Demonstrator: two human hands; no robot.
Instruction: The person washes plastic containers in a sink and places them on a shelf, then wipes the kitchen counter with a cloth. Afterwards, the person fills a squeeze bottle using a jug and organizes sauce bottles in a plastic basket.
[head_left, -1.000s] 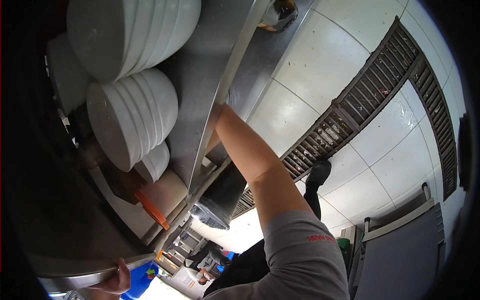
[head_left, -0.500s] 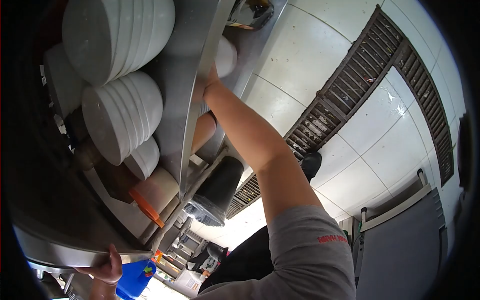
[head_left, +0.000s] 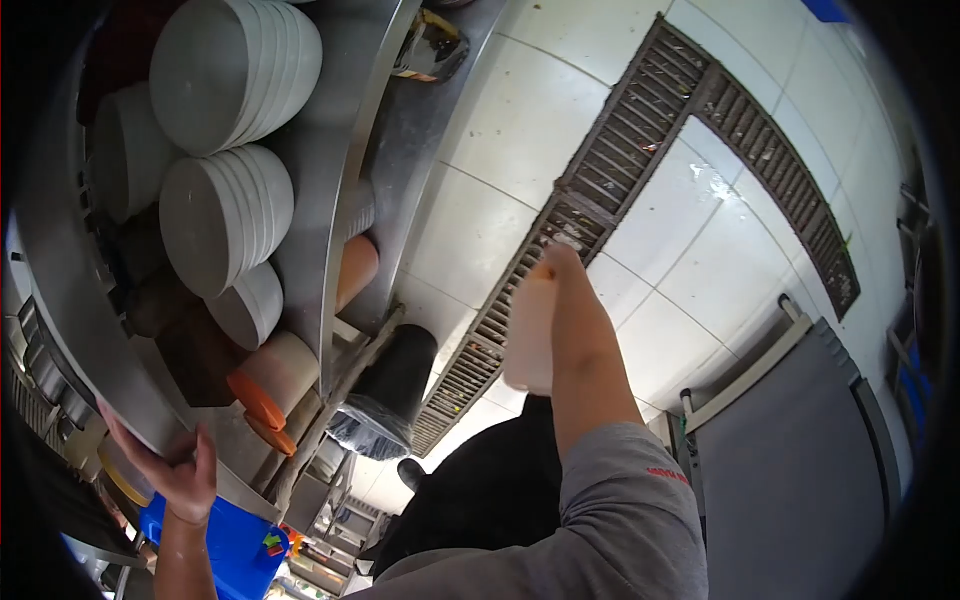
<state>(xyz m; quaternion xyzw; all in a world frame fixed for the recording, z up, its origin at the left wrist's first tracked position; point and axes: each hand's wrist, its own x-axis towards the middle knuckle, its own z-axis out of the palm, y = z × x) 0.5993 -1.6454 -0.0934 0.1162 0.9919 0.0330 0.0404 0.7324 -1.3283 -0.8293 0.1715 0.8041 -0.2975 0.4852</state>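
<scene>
My right hand [head_left: 562, 262] is closed at the upper end of a whitish, translucent plastic tub [head_left: 531, 335], holding it above the floor to the right of the shelves. Part of the tub is hidden behind my forearm. At the lower left, my left hand [head_left: 185, 475] rests against the edge of a steel counter [head_left: 135, 400], its fingers stretched out and the thumb apart. Stacks of white bowls [head_left: 225, 215] sit on the steel shelf [head_left: 325, 150] beneath that counter. Near them is a pale tub with an orange rim [head_left: 280, 370].
A black bin [head_left: 395, 375] with a plastic liner stands past the shelf's end. An orange container [head_left: 357, 270] and a dark-labelled container [head_left: 430, 45] are on the lower shelf. Drain grates [head_left: 610, 150] cross the tiled floor. A grey panel [head_left: 790, 450] stands at right.
My right hand has come out of the lower shelf, moving right with the whitish tub. My left hand shows more fully, still at the counter edge. The whole view has shifted.
</scene>
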